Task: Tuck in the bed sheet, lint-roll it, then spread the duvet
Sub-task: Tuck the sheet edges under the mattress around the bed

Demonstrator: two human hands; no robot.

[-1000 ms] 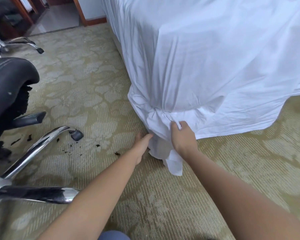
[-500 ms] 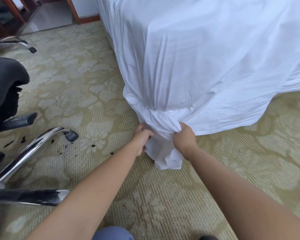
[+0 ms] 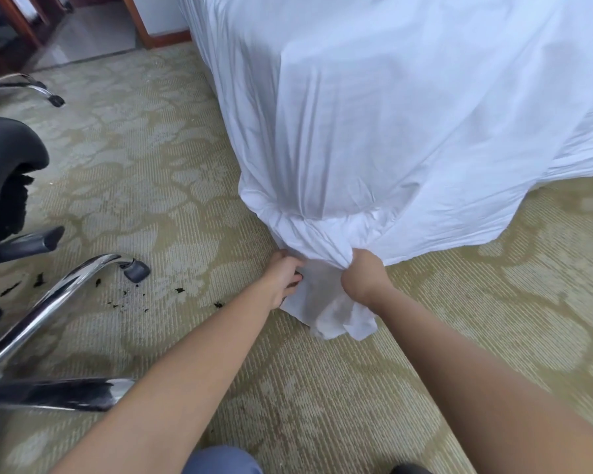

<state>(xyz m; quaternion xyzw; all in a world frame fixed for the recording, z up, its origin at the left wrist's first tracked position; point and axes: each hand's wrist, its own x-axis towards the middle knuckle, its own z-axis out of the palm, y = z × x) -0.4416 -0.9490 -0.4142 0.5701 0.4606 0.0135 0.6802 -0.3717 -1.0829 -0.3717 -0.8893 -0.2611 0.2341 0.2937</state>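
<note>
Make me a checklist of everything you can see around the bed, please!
Surface: patterned green carpet.
Job's things: white bed sheet hangs over the bed corner, its end bunched low and trailing on the carpet.
Clutter: black crumbs on the carpet by the office chair.
Hands: right hand grips the bunched sheet; left hand touches it, grip unclear.
Cables: nothing seen.
Surroundings: wooden door frame, tiled floor beyond.
</note>
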